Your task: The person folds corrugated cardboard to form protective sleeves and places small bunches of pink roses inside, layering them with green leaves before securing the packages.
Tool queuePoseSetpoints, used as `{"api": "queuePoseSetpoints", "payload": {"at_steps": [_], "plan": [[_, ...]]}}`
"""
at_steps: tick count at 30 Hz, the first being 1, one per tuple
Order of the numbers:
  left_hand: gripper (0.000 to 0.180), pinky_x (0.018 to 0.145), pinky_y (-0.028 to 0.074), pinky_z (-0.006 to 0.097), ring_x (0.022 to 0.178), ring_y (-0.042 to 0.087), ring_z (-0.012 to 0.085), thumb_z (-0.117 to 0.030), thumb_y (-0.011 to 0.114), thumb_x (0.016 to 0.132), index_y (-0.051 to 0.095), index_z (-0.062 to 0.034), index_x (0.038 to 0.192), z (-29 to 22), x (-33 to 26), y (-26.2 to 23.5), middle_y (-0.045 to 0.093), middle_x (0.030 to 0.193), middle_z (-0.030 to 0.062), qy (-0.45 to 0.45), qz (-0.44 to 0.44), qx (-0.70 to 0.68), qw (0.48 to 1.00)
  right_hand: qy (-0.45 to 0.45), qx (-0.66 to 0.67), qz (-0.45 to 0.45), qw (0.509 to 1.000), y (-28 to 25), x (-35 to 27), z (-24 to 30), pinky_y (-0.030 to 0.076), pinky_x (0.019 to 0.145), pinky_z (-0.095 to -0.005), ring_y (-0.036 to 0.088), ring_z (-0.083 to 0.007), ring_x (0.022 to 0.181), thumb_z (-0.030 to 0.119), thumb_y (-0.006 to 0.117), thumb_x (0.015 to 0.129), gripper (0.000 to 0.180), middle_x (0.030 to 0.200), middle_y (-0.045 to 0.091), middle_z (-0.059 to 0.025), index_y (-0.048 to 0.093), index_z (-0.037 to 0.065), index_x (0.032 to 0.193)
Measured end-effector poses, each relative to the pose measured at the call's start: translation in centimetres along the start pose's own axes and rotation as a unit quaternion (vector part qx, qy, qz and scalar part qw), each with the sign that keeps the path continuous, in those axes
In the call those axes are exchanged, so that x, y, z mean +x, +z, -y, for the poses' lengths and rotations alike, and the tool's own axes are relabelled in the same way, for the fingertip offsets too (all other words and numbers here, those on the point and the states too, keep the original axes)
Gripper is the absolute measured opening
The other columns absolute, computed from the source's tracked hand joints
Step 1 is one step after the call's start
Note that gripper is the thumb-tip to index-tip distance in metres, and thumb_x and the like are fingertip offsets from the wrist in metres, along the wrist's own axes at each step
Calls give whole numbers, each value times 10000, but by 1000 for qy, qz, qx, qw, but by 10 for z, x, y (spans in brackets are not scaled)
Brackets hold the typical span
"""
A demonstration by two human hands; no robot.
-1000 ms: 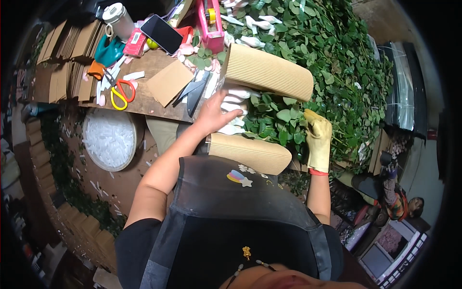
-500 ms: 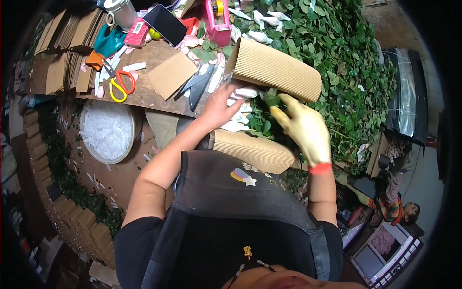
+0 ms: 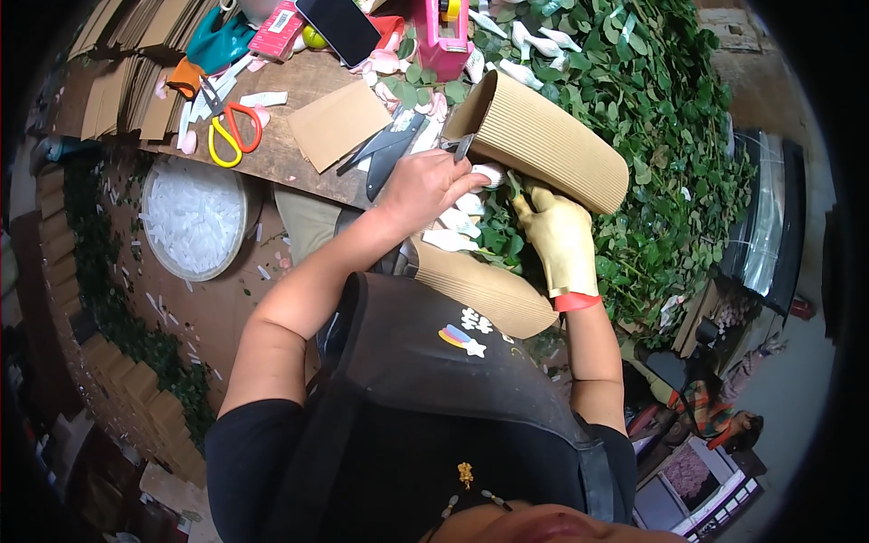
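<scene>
My bare left hand is closed, with a small grey shiny piece sticking up from its fingers; I cannot make out what it is. Beside its fingertips is a flower bud in a white sleeve. My right hand, in a pale yellow glove with a red cuff, closes around a leafy green stem. More white-sleeved buds and leaves lie between an upright corrugated cardboard flap and a nearer corrugated flap.
Leafy stems pile up at the right. On the wooden table are scissors, a flat cardboard piece, a dark blade-like tool, a phone and a pink tape dispenser. A tub of white pieces stands below the edge.
My right hand has drawn in toward the buds, its fingers closing on the stem. My left fingers have curled in, and the grey piece now sticks up from them. The view has shifted slightly.
</scene>
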State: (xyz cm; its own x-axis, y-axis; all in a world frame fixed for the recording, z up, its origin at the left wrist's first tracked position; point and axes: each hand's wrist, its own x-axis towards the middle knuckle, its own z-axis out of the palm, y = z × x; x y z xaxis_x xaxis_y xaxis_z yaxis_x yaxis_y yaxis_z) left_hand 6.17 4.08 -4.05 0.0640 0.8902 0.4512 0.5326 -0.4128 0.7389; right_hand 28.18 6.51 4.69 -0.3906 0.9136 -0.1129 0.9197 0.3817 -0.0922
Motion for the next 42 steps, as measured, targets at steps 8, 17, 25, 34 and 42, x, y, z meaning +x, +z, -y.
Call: {"api": "queuePoseSetpoints", "payload": {"at_steps": [8,17,25,34,42], "plan": [[164,603,490,299,686,654,105,-79,710,988,665,-27,838,-17,-13,-23,757,859,117,-213,6,-129,968,0,8,-24,1000,17,0,-8,577,735,-451,728,-343,752,277,777,884,186,745,725,-155,762,100,937],[378,702,519,435,725,686,343,-385,714,955,570,-36,937,12,-18,-25,665,735,174,-343,53,-111,931,21,-19,93,995,-19,7,12,559,738,-464,713,-389,775,450,729,950,409,766,719,-182,732,44,1001],[366,670,518,415,714,697,266,-358,732,947,676,-11,842,-9,2,-21,657,722,134,-365,166,-158,903,23,-131,93,987,18,16,10,585,751,-443,739,-328,778,399,803,861,293,762,735,-144,758,132,973],[133,607,414,223,679,549,42,-90,629,957,676,-33,847,5,-22,-10,676,825,-24,-356,-95,-410,834,28,-120,91,988,17,15,9,583,782,-455,742,-335,821,400,797,861,308,806,744,-158,753,118,980],[310,694,506,331,722,604,151,-265,756,877,579,-24,795,2,-19,-51,640,752,81,-343,109,-118,926,25,30,222,974,-30,18,15,547,808,-478,709,-405,896,518,781,886,565,917,714,-247,681,-6,1071]]}}
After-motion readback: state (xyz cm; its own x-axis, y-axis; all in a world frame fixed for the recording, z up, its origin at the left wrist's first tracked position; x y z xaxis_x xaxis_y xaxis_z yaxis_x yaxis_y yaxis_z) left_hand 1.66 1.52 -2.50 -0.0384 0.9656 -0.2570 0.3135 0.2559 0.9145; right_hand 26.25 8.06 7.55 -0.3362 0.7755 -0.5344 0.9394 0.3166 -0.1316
